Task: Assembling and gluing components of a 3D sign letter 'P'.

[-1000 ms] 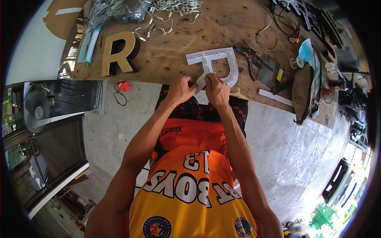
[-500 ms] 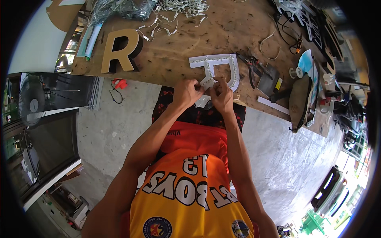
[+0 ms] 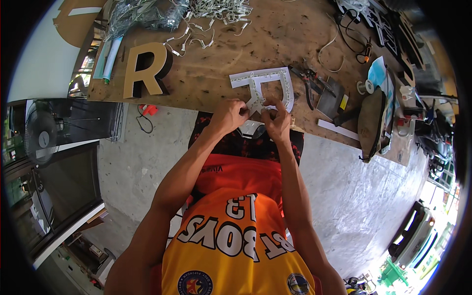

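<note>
free: bare bench (image 3: 211, 64) between gold letter (image 3: 144, 70) and white letter (image 3: 265, 86) | blocked right: pliers (image 3: 310, 81)

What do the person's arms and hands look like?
Both arms are bare, with no sleeves over them, because the orange and yellow jersey is sleeveless. The left hand and right hand wear no gloves, and no watch or bracelet shows on the wrists.

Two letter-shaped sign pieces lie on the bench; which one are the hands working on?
The white letter shape, at the bench's near edge; left hand and right hand touch its lower end. The gold letter stands apart, untouched.
</note>
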Available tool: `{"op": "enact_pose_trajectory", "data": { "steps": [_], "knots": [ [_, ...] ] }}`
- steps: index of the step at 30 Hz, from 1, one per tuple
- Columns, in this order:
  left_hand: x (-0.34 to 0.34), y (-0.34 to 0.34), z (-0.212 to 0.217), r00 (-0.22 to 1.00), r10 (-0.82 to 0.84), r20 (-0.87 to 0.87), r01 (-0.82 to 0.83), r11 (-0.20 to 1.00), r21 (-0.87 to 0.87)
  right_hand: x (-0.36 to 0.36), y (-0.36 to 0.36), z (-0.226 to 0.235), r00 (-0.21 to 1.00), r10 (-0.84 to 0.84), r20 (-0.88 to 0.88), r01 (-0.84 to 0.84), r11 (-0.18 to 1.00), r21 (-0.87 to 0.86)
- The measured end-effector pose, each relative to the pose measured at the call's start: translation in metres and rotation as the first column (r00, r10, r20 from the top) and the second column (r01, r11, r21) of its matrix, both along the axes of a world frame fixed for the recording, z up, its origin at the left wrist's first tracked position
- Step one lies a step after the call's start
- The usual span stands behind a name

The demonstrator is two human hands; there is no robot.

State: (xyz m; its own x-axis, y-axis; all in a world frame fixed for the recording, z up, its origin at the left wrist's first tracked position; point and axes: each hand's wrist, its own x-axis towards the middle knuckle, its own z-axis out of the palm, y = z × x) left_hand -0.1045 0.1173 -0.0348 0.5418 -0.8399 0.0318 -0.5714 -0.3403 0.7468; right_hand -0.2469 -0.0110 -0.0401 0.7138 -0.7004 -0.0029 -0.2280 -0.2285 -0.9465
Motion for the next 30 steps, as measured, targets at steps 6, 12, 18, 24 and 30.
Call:
{"op": "enact_pose_trajectory", "data": {
  "steps": [6,12,18,24,30],
  "knots": [
    [0.004,-0.003,0.006,0.999,-0.041,0.02,0.04,0.996,0.082,0.0,0.0,0.0,1.0,-0.008,0.029,0.008,1.0,-0.001],
    [0.006,-0.004,0.007,0.998,-0.061,-0.006,0.061,0.995,0.079,-0.001,-0.001,0.0,1.0,0.005,-0.029,-0.005,1.0,0.0],
    [0.009,-0.005,0.005,0.992,-0.112,0.067,0.107,0.991,0.076,0.001,-0.001,-0.005,1.0,-0.009,0.012,0.009,1.0,-0.009],
    [0.01,-0.009,0.007,0.988,-0.138,0.066,0.128,0.982,0.138,0.001,-0.001,-0.009,1.0,-0.002,-0.015,0.002,1.0,0.006],
    [0.012,-0.019,0.009,0.964,-0.228,0.139,0.202,0.962,0.182,0.006,0.004,-0.006,0.999,-0.014,0.05,0.018,0.997,-0.078]
  ]
}}
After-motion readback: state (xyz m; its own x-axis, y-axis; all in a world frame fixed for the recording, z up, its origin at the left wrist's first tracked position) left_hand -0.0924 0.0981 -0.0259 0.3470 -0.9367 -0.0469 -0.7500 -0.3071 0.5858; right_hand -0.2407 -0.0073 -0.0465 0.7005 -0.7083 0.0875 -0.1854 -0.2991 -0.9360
